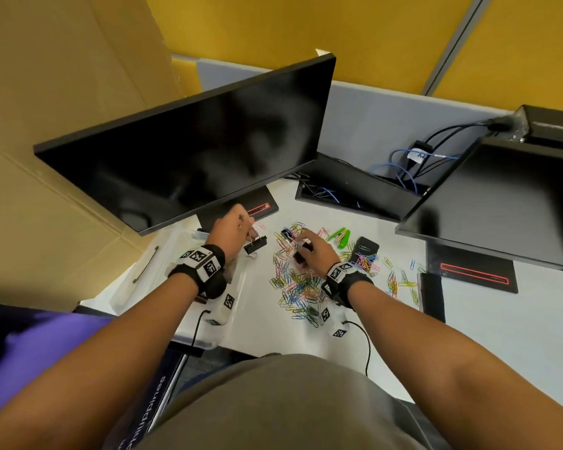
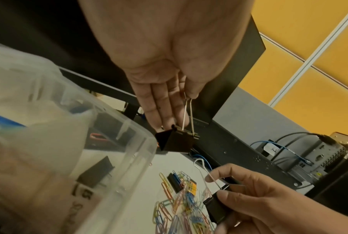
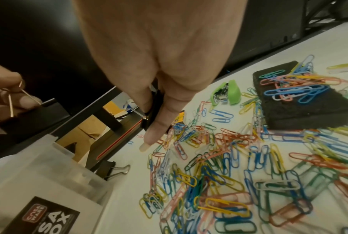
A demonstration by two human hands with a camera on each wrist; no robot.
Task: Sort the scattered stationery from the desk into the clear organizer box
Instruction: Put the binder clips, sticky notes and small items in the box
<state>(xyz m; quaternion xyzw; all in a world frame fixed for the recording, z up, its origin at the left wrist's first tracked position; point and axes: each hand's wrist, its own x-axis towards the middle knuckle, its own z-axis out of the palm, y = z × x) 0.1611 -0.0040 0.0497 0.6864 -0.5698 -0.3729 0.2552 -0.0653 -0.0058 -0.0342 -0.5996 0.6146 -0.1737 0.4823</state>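
My left hand (image 1: 246, 226) pinches the wire handles of a black binder clip (image 1: 256, 244), which hangs just above the right edge of the clear organizer box (image 1: 220, 339). In the left wrist view this clip (image 2: 177, 140) dangles below my fingers (image 2: 159, 102), beside the box wall (image 2: 117, 142). My right hand (image 1: 303, 250) grips a second black binder clip (image 1: 299, 257) over the pile of coloured paper clips (image 1: 298, 289). That second clip (image 3: 152, 110) is partly hidden by my thumb. A third binder clip (image 3: 109, 169) lies on the desk against the box.
A green stapler (image 1: 340, 237) and a black pad (image 1: 366, 248) topped with paper clips lie right of the pile. A dark monitor (image 1: 192, 151) overhangs the box and my left hand; a second monitor (image 1: 501, 196) stands at the right. A cable tray (image 1: 355, 190) runs behind.
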